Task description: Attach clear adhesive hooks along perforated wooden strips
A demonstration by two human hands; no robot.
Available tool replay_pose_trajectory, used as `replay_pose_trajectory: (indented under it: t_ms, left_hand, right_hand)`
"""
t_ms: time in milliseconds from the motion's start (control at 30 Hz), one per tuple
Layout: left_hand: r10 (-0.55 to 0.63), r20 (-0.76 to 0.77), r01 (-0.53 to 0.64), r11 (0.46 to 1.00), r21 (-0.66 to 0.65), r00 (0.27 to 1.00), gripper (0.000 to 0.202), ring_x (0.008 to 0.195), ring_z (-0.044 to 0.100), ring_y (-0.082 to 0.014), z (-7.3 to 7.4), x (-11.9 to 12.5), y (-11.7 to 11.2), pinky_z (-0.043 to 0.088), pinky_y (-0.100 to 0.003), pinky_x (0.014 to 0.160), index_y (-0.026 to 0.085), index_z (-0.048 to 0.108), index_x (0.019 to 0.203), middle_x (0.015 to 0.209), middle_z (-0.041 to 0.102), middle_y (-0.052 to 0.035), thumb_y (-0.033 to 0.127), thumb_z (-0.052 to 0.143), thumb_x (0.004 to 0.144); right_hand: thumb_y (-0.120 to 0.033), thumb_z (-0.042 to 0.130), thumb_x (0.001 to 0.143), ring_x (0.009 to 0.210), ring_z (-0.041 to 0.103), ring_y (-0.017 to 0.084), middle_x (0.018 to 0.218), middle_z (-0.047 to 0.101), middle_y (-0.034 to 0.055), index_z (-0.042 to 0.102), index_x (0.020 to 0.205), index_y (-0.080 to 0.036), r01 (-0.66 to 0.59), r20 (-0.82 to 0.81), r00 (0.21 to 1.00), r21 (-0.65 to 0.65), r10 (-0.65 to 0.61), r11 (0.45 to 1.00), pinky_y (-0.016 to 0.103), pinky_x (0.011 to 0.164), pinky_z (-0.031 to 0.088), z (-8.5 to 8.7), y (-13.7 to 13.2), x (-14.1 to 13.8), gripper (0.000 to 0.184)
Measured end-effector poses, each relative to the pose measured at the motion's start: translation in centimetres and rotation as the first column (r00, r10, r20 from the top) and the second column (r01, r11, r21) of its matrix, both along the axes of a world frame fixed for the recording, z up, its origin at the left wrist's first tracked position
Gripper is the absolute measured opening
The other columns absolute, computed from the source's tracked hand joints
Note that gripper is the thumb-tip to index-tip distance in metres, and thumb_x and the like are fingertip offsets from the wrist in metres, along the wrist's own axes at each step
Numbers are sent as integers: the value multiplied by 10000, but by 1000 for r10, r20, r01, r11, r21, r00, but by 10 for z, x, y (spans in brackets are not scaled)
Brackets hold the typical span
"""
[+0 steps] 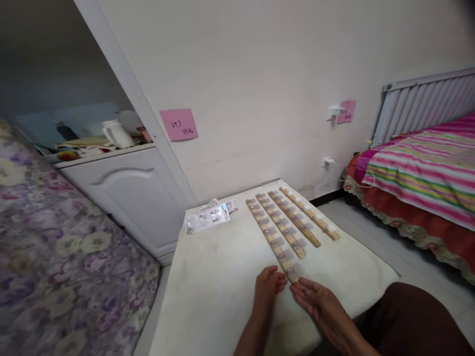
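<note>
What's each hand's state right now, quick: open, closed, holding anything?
Left hand: half-curled beside the near end of the leftmost strip; grip can't be told.
Right hand: open, fingers extended, fingertips at that same end.

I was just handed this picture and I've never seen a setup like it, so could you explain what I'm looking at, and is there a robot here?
No robot shows here, just a person's two bare hands. There is one picture, from a camera worn on the head, looking forward and down, so you see roughly what the wearer faces.

On the pale tabletop lie four narrow tan strips bearing rows of small pieces. Some clear packaging lies toward the far left.

The left hand and right hand are on either side of the near end of the leftmost strip. Their fingertips are at or very close to it; I can't tell whether either grips it. That strip lies on the table, not lifted.
</note>
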State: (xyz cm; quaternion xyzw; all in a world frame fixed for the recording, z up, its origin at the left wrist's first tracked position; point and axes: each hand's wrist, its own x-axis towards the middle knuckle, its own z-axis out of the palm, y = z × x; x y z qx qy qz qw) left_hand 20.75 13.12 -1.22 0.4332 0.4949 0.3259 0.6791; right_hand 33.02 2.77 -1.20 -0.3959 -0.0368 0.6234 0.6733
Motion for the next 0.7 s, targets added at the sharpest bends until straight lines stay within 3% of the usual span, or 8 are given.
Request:
replay_pose_trajectory:
  t_ms: [233,367,467,600,700]
  left_hand:
    - [14,10,-15,994,112,1000,292,691,662,-168,-4,-4,-8,520,-290,671,120,574,923,776,673,-86,285,641,692]
    - [2,6,-3,972,233,1000,310,710,649,-166,-4,-11,-24,507,-284,687,145,593,942,789,662,-56,350,631,713]
    - [-24,-18,28,951,307,1000,283,694,628,-156,-5,-20,-40,492,-273,681,159,609,945,800,656,-43,348,612,734]
    - [-69,-219,165,875,455,973,253,746,619,-180,-5,-33,-61,488,-292,736,189,623,977,853,669,-56,329,574,772]
    - [-72,-288,217,830,514,955,239,817,618,-208,-2,-39,-74,487,-302,784,218,636,950,871,674,-60,372,568,780]
  right_hand:
    - [-248,869,453,1058,622,339,986,705,180,603,916,-102,15,1,1000,-14,-15,1000,454,1042,394,-1,-4,-1,553]
    - [-349,872,473,1085,606,336,1077,674,195,606,992,-113,-15,57,998,29,13,999,461,1028,390,-19,-11,-3,629]
    - [-442,859,472,1039,631,333,1038,687,183,619,978,-135,10,163,986,56,-19,998,478,997,405,-30,-17,-8,638]
    - [-509,820,518,1009,643,326,994,703,168,641,944,-162,-55,337,941,105,16,993,460,954,443,-27,-29,-13,579]
    - [-510,794,564,1015,642,312,1009,704,157,656,951,-181,-138,451,890,139,61,981,423,953,454,-20,-39,-13,527]
